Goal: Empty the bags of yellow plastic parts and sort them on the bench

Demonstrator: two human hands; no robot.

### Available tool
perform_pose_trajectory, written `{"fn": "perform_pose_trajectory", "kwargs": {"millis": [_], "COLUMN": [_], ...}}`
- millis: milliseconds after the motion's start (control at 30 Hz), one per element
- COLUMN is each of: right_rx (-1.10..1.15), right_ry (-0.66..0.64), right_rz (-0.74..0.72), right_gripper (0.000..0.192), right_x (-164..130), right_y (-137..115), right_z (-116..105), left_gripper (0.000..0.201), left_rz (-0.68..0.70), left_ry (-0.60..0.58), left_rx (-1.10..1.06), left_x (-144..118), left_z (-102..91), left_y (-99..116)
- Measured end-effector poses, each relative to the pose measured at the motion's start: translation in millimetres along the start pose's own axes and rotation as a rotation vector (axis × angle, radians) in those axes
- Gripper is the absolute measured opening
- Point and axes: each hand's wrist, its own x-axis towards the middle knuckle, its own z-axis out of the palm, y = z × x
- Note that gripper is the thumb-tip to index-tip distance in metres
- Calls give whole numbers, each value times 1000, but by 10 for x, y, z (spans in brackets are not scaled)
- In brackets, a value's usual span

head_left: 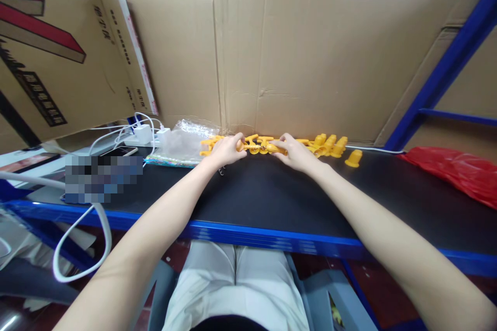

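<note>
At the back of the black shelf top, both hands are at a row of yellow plastic parts (pixel 254 146). My left hand (pixel 229 150) is closed, thumb and fingers pinching a thin yellow plastic piece at the row's left part. My right hand (pixel 293 152) grips a rounded yellow plastic piece (pixel 276 149) from the right, fingers curled over it. Whether the two pieces are joined I cannot tell. Right of that hand stand several yellow cup-shaped pieces (pixel 338 147), one of them apart (pixel 353 158). Small metal bits (pixel 221 170) lie below my left hand.
Cardboard (pixel 310 51) walls the back, with a printed carton (pixel 70 46) at left. Clear plastic bags (pixel 182 142), white chargers with cables (pixel 143 133) and a phone (pixel 118 151) lie left. A red plastic bag (pixel 458 170) lies right. A blue rim (pixel 272 238) edges the shelf.
</note>
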Motion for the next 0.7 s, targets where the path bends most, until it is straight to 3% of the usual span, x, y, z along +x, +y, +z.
{"fn": "perform_pose_trajectory", "kwargs": {"millis": [300, 700], "right_rx": [62, 129], "right_ry": [15, 21], "right_rz": [-71, -109], "right_gripper": [42, 41], "right_x": [-7, 12], "right_y": [-44, -32], "right_z": [1, 5], "left_gripper": [31, 37], "left_rz": [87, -8], "left_ry": [61, 35], "left_rx": [-29, -69], "left_x": [-43, 22], "left_z": [19, 94], "left_y": [103, 23]}}
